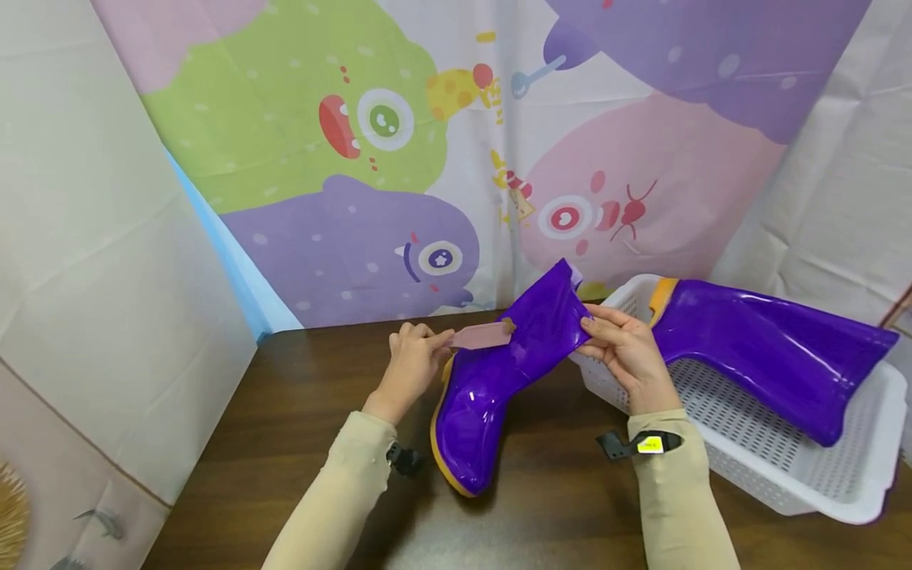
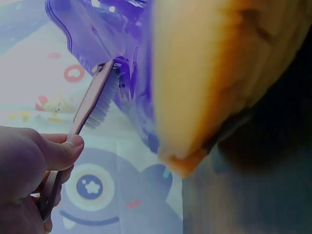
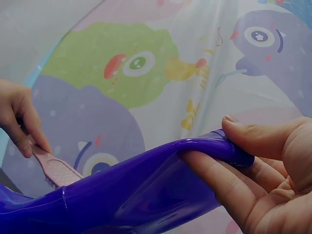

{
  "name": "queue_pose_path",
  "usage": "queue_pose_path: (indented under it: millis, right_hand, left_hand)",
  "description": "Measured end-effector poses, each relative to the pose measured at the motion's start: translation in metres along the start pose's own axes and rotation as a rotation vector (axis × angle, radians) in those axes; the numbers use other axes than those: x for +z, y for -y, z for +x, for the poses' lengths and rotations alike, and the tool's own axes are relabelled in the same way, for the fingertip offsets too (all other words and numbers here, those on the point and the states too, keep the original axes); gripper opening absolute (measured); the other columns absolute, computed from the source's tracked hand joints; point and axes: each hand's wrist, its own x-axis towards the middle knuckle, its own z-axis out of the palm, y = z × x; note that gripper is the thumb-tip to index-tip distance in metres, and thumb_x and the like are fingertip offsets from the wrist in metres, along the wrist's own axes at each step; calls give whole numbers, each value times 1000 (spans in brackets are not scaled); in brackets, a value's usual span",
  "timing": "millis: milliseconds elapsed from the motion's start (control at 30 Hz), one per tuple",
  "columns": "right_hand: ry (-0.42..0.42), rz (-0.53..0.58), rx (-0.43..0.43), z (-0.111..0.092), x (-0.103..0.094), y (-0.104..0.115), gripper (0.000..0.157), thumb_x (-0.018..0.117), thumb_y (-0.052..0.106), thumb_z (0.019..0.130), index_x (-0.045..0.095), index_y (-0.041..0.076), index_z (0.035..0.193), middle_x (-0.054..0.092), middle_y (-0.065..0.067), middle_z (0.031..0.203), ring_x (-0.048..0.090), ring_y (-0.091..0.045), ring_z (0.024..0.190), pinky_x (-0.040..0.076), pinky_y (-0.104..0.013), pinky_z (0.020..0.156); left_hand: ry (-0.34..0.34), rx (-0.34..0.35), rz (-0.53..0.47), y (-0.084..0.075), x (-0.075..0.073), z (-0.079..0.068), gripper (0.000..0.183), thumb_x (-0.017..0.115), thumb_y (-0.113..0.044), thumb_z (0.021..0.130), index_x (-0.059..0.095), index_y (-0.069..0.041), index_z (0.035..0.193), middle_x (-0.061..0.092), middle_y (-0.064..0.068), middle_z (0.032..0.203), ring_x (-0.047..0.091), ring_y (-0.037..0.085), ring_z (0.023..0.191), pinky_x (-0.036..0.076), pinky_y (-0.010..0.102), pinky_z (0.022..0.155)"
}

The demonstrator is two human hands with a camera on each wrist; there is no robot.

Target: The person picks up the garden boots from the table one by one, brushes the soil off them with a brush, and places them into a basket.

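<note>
A shiny purple rain boot [image 1: 492, 388] with a yellow sole tilts over the table, its toe pointing down toward the front. My right hand [image 1: 627, 352] pinches the rim of its shaft between thumb and fingers, as the right wrist view shows up close. In my left hand [image 1: 413, 364] is a pink scrub brush [image 1: 484, 336], gripped by the handle. Its pale bristles [image 2: 101, 108] face the boot, and the brush head lies against the shaft's side above the ankle. The boot's yellow sole [image 2: 195, 78] looms large in the left wrist view.
To the right, a white perforated plastic basket [image 1: 855, 495] stands on the brown wooden table [image 1: 285, 443]. A second purple boot [image 1: 762, 340] lies across it, its shaft reaching over the right side. Behind the table hangs a cartoon-printed curtain [image 1: 285, 142].
</note>
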Motion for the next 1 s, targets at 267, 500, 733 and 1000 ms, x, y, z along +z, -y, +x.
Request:
queue_pose_path:
  millis: [267,500,733,1000]
  right_hand:
    - [50,-3,-1,-1,5,0,28,44,-12,90,69,1,99,69,-13,89,67,-24,74,53,-34,64]
    - [89,-7,-8,-1,9,-1,29,43,-11,91,68,1,99,69,-14,89,67,-23,74,53,-34,64]
    - [91,-9,-9,-2,9,-1,30,42,-12,91,68,1,100,69,-14,90,67,-23,75,52,-35,64]
    - [88,-25,-10,-1,10,0,28,44,-11,91,68,1,101,68,-13,90,67,-23,74,53,-35,64]
  left_hand:
    - [15,-110,-12,21,-15,-4,25,70,-9,79,71,-9,103,57,8,76,46,29,75,27,43,64]
    - [68,-230,-66,33,-29,-4,27,68,-13,82,69,-11,109,60,8,83,46,28,78,27,42,67]
    - [9,-227,-290,28,-33,8,28,68,-15,82,68,-9,110,66,10,88,55,27,83,38,40,77]
    - [34,-236,-562,-2,-20,17,28,67,-15,83,68,-11,111,66,5,88,55,16,80,44,30,69]
